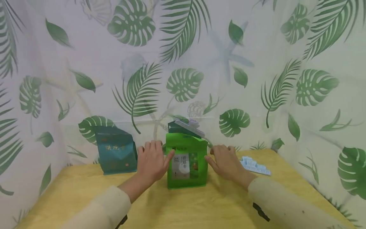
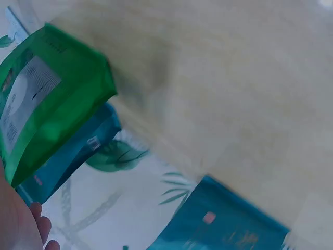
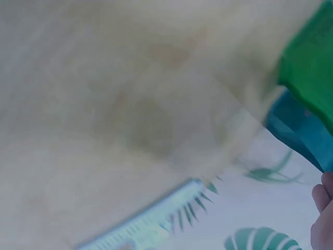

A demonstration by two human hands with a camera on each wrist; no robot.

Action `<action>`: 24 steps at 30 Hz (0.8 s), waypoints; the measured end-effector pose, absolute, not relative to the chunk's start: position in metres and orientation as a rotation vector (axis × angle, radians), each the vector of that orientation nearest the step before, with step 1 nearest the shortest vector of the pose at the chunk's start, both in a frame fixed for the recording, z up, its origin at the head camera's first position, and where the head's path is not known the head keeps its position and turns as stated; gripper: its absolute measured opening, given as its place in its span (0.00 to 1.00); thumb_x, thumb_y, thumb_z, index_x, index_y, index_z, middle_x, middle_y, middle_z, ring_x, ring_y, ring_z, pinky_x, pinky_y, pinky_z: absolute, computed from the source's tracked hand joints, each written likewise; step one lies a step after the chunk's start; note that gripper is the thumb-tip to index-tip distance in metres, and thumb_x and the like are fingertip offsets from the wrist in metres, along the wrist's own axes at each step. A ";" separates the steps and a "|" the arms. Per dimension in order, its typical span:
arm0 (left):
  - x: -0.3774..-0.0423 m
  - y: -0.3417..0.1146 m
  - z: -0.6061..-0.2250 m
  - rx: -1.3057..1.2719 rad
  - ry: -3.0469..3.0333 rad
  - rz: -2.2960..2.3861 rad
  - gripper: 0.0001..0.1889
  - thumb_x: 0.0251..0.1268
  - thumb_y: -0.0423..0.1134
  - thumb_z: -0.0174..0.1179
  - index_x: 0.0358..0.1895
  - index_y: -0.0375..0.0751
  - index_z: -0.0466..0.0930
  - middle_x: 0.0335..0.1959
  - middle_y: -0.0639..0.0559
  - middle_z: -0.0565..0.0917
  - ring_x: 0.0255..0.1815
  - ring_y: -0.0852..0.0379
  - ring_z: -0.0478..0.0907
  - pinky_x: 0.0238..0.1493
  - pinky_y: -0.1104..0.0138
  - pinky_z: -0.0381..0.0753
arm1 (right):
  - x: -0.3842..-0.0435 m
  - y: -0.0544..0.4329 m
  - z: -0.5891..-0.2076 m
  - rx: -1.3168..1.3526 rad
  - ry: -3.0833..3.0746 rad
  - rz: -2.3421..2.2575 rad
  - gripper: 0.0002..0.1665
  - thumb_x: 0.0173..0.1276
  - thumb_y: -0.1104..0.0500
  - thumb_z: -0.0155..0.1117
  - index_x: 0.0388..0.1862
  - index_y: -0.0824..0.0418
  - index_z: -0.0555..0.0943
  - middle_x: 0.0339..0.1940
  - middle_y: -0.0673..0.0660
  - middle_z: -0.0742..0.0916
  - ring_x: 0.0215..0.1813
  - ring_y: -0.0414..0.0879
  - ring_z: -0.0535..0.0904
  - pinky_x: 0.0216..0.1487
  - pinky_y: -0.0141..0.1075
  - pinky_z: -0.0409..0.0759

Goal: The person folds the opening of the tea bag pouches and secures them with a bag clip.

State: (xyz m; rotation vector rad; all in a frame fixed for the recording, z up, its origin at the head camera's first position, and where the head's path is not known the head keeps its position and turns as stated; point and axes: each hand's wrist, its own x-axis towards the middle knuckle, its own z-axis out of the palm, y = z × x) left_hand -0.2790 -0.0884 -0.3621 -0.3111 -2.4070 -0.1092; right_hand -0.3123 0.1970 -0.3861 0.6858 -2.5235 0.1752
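A bright green tea pouch (image 1: 187,183) with a grey label and Chinese lettering stands upright in the middle of the table. Close behind it is a dark teal pouch (image 1: 183,128), mostly hidden, with a pale purple sealing clip (image 1: 190,128) slanting across its top. My left hand (image 1: 152,160) is at the green pouch's left side, its thumb over the front edge and its fingers extended away from the pouch. On the opposite side, my right hand (image 1: 227,160) has its thumb at the right edge, fingers loosely bent. Neither hand visibly grips a pouch.
Another teal pouch (image 1: 116,156) with gold lettering stands at the left, near the back edge of the wooden table (image 1: 183,210). Pale blue clips (image 1: 255,166) lie at the back right. A leaf-patterned curtain (image 1: 183,47) hangs behind and around the sides.
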 end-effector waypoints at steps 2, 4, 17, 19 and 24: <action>-0.282 -0.086 -0.351 -0.324 -2.384 -0.110 0.31 0.74 0.66 0.44 0.48 0.36 0.72 0.36 0.45 0.73 0.34 0.47 0.64 0.37 0.55 0.61 | -0.315 0.196 -0.377 0.685 -2.508 0.180 0.23 0.79 0.44 0.51 0.47 0.64 0.76 0.41 0.58 0.82 0.46 0.54 0.77 0.51 0.56 0.65; -0.286 -0.083 -0.339 -0.338 -2.374 -0.109 0.31 0.75 0.66 0.42 0.49 0.37 0.70 0.36 0.45 0.72 0.34 0.48 0.63 0.38 0.55 0.60 | -0.319 0.194 -0.369 0.694 -2.489 0.179 0.24 0.78 0.44 0.51 0.47 0.65 0.76 0.41 0.58 0.82 0.46 0.54 0.77 0.51 0.57 0.65; -0.313 -0.032 -0.295 -0.488 -2.604 -0.053 0.36 0.78 0.66 0.28 0.63 0.43 0.73 0.59 0.46 0.79 0.60 0.44 0.74 0.63 0.46 0.67 | -0.335 0.187 -0.348 0.820 -2.314 -0.103 0.19 0.74 0.46 0.60 0.43 0.62 0.76 0.41 0.58 0.80 0.45 0.54 0.76 0.49 0.57 0.71; -0.317 -0.027 -0.294 -0.504 -2.681 -0.049 0.37 0.78 0.67 0.25 0.66 0.46 0.73 0.64 0.48 0.78 0.66 0.44 0.72 0.69 0.43 0.63 | -0.335 0.185 -0.347 0.812 -2.287 -0.116 0.17 0.73 0.47 0.61 0.42 0.61 0.77 0.39 0.58 0.79 0.43 0.53 0.75 0.48 0.57 0.71; -0.320 -0.019 -0.295 -0.509 -2.756 -0.048 0.38 0.77 0.67 0.25 0.64 0.48 0.77 0.65 0.48 0.79 0.70 0.44 0.70 0.74 0.40 0.53 | -0.335 0.183 -0.348 0.814 -2.207 -0.134 0.12 0.73 0.50 0.62 0.36 0.57 0.77 0.35 0.55 0.78 0.38 0.51 0.75 0.46 0.55 0.72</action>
